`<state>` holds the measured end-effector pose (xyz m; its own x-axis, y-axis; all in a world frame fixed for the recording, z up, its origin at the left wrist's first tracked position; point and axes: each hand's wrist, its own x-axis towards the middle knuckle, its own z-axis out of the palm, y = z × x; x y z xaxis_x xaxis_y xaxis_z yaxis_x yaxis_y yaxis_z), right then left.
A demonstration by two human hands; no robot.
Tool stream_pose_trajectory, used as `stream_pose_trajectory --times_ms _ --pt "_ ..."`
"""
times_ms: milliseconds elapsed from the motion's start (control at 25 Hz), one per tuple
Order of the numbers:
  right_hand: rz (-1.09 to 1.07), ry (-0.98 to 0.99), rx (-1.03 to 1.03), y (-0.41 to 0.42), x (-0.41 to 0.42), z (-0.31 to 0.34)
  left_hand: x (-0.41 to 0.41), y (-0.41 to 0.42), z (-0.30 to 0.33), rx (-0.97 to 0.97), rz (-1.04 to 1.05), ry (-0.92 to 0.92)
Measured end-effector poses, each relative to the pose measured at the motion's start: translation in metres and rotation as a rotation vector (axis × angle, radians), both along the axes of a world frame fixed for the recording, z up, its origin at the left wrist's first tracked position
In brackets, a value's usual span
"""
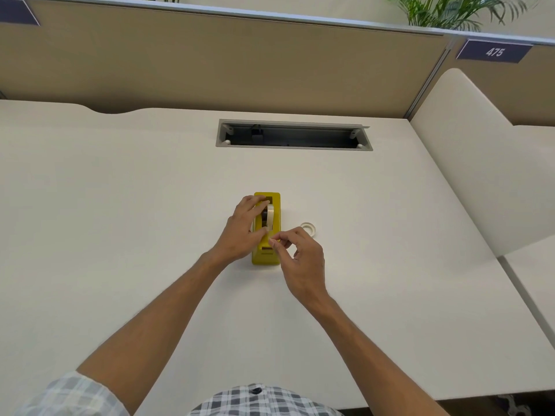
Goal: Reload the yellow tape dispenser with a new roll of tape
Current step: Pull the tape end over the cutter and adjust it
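Yellow tape dispenser (267,232) stands mid-desk, long axis running away from the person, cutter end nearest them. White roll of tape (270,217) sits upright in its cradle on a dark hub.

Left hand (242,232) lies along the dispenser's left flank; fingers reach over the top at the far end, thumb presses the near part of the body. Fingers curled round it, so it grips the dispenser.

Right hand (300,259) hovers at the dispenser's near right corner. Thumb and forefinger are pinched together just above the cutter end; whether a tape end lies between them is too small to tell. Other fingers loosely curled.

Second ring, pale, the spent core or another roll, cannot tell which (308,228), lies flat on the desk just right of the dispenser, beyond the right hand's knuckles, apart from both.

Desk (120,235) is off-white. Wide bare surface to the left and toward the near edge, where a checked shirt (258,400) shows. Cable slot (294,135), lid open, sits well beyond the dispenser. Tan partition (210,64) closes the far edge. White side divider (468,163) bounds the right, well apart from the hands. Number plate reading 475 (494,51) on the partition to the right; plant fronds (456,10) above it.
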<state>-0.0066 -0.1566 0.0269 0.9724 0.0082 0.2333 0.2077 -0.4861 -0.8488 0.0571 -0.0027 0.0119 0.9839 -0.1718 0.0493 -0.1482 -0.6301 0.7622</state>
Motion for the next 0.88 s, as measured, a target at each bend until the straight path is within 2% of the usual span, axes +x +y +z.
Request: stream_pose_trajectory --times_ms 480,880 --pt "0.031 -0.126 -0.179 -0.004 0.062 0.029 0.002 0.001 0.001 -0.086 0.038 -0.040" --pt "0.081 -0.025 -0.131 0.003 0.104 0.026 0.003 0.000 0.002 -0.143 0.099 0.014"
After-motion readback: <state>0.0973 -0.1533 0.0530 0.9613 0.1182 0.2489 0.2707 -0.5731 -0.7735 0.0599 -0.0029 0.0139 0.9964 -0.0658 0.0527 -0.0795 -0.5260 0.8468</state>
